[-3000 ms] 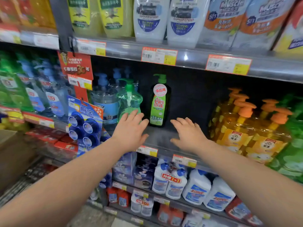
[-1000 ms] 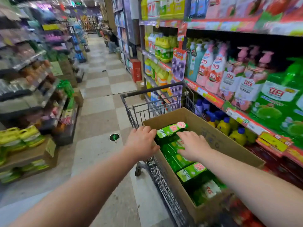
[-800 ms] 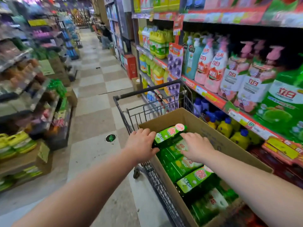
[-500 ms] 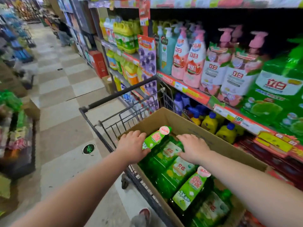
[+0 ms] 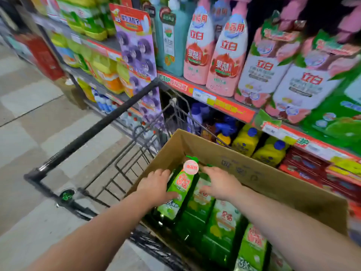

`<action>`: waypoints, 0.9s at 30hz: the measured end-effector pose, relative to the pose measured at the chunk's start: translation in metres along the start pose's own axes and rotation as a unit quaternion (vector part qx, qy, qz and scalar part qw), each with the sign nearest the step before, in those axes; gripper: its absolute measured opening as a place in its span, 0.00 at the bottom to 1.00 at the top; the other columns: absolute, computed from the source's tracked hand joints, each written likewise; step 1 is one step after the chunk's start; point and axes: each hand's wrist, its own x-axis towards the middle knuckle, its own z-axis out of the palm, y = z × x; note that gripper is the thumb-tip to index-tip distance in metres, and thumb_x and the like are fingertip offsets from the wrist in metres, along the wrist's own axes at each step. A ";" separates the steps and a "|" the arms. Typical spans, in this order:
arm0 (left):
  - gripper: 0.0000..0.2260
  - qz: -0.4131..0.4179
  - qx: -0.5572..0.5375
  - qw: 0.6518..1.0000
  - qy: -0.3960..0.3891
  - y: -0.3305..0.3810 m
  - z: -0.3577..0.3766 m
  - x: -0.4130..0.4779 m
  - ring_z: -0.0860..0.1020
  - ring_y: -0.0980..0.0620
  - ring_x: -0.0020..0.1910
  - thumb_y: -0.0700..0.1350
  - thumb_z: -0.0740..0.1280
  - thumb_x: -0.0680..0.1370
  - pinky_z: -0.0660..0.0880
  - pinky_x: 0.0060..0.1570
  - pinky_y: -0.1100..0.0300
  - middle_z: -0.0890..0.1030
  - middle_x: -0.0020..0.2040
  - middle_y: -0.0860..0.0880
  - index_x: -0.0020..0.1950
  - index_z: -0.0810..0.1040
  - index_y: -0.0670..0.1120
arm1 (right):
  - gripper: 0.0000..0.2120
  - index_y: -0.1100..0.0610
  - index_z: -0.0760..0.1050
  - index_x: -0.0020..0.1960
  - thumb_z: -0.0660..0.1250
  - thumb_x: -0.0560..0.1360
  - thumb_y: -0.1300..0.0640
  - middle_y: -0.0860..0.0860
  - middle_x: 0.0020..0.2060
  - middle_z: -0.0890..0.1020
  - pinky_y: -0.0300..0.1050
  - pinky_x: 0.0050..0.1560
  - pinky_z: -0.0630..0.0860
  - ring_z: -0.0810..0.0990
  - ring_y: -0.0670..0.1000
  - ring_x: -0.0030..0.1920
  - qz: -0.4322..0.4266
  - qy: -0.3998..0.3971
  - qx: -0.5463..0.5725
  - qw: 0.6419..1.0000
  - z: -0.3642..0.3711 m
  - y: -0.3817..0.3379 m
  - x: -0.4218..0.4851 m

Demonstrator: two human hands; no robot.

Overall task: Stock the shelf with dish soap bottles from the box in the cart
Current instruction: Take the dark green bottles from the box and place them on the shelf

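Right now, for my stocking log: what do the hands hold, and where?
Left hand grips a green dish soap bottle by its body; right hand: unclear.

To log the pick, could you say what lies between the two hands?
A green dish soap bottle, held by the left hand; head view.

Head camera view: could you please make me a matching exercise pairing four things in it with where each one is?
Things:
1. green dish soap bottle with a round pink sticker
2. brown cardboard box
3. yellow plastic bottles with blue caps
4. tall pink plastic bottles

Places:
A. on the shelf edged by the red price strip
B. in the black wire cart
C. gripped by the left hand
D. on the lower shelf beyond the box

Pairs: 1-C, 2-B, 3-D, 4-A.
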 end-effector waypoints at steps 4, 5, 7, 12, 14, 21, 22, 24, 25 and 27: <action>0.46 -0.031 -0.090 0.993 -0.075 -0.020 0.015 0.026 0.64 0.43 0.71 0.67 0.67 0.69 0.65 0.69 0.48 0.62 0.74 0.43 0.77 0.51 0.45 | 0.37 0.55 0.57 0.76 0.66 0.74 0.41 0.56 0.72 0.66 0.49 0.67 0.68 0.68 0.57 0.70 0.051 -0.026 0.100 0.993 0.019 -0.011 0.031; 0.47 -0.044 -0.112 0.988 -0.091 -0.023 0.019 0.031 0.63 0.43 0.72 0.67 0.68 0.69 0.64 0.70 0.49 0.61 0.74 0.42 0.77 0.50 0.44 | 0.37 0.56 0.57 0.76 0.67 0.74 0.41 0.57 0.72 0.67 0.48 0.66 0.69 0.69 0.57 0.69 0.061 -0.028 0.129 0.989 0.024 -0.012 0.038; 0.48 -0.067 -0.158 0.977 -0.123 -0.028 0.028 0.041 0.63 0.43 0.72 0.65 0.70 0.68 0.64 0.70 0.52 0.61 0.74 0.42 0.77 0.50 0.43 | 0.39 0.56 0.56 0.76 0.67 0.73 0.41 0.57 0.72 0.66 0.47 0.66 0.68 0.68 0.57 0.70 0.090 -0.042 0.183 0.978 0.034 -0.015 0.049; 0.53 -0.106 -0.304 0.925 -0.200 -0.034 0.053 0.068 0.69 0.46 0.68 0.66 0.75 0.60 0.69 0.66 0.51 0.68 0.71 0.45 0.76 0.55 0.46 | 0.42 0.61 0.51 0.77 0.67 0.74 0.41 0.57 0.76 0.59 0.46 0.70 0.62 0.62 0.57 0.74 0.172 -0.055 0.318 0.931 0.055 -0.015 0.071; 0.46 -0.115 -0.347 0.905 -0.217 -0.033 0.063 0.073 0.71 0.47 0.67 0.61 0.76 0.63 0.70 0.63 0.55 0.71 0.69 0.47 0.75 0.59 0.47 | 0.39 0.61 0.55 0.76 0.67 0.75 0.43 0.56 0.74 0.64 0.45 0.67 0.65 0.66 0.57 0.72 0.198 -0.057 0.387 0.899 0.064 -0.015 0.077; 0.44 -0.109 -0.407 0.875 -0.240 -0.034 0.086 0.080 0.77 0.50 0.59 0.58 0.78 0.61 0.75 0.60 0.54 0.78 0.62 0.49 0.72 0.64 0.50 | 0.44 0.53 0.61 0.74 0.71 0.66 0.33 0.53 0.72 0.69 0.57 0.63 0.73 0.71 0.59 0.69 0.249 -0.068 0.539 0.802 0.095 -0.023 0.092; 0.45 -0.116 -0.414 0.870 -0.244 -0.036 0.087 0.080 0.78 0.50 0.59 0.60 0.79 0.58 0.75 0.60 0.53 0.79 0.61 0.49 0.71 0.65 0.51 | 0.44 0.53 0.62 0.74 0.71 0.65 0.33 0.53 0.71 0.70 0.57 0.64 0.73 0.71 0.58 0.68 0.252 -0.069 0.546 0.796 0.096 -0.025 0.092; 0.42 -0.131 -0.443 0.851 -0.249 -0.038 0.088 0.080 0.78 0.50 0.57 0.59 0.80 0.57 0.74 0.60 0.53 0.80 0.58 0.50 0.67 0.70 0.51 | 0.37 0.54 0.66 0.70 0.71 0.68 0.37 0.53 0.69 0.72 0.55 0.65 0.71 0.71 0.58 0.67 0.257 -0.074 0.569 0.777 0.097 -0.027 0.093; 0.36 -0.134 -0.459 0.842 -0.249 -0.039 0.088 0.080 0.79 0.51 0.55 0.55 0.80 0.60 0.74 0.59 0.54 0.81 0.56 0.51 0.64 0.72 0.50 | 0.35 0.55 0.67 0.69 0.72 0.68 0.39 0.54 0.68 0.73 0.54 0.65 0.70 0.71 0.59 0.68 0.260 -0.075 0.589 0.761 0.096 -0.028 0.094; 0.25 -0.136 -0.486 0.825 -0.255 -0.040 0.089 0.080 0.79 0.51 0.52 0.48 0.78 0.65 0.74 0.54 0.57 0.81 0.53 0.51 0.58 0.72 0.52 | 0.46 0.55 0.66 0.70 0.76 0.60 0.36 0.54 0.69 0.72 0.58 0.66 0.67 0.69 0.59 0.69 0.266 -0.086 0.626 0.728 0.096 -0.030 0.094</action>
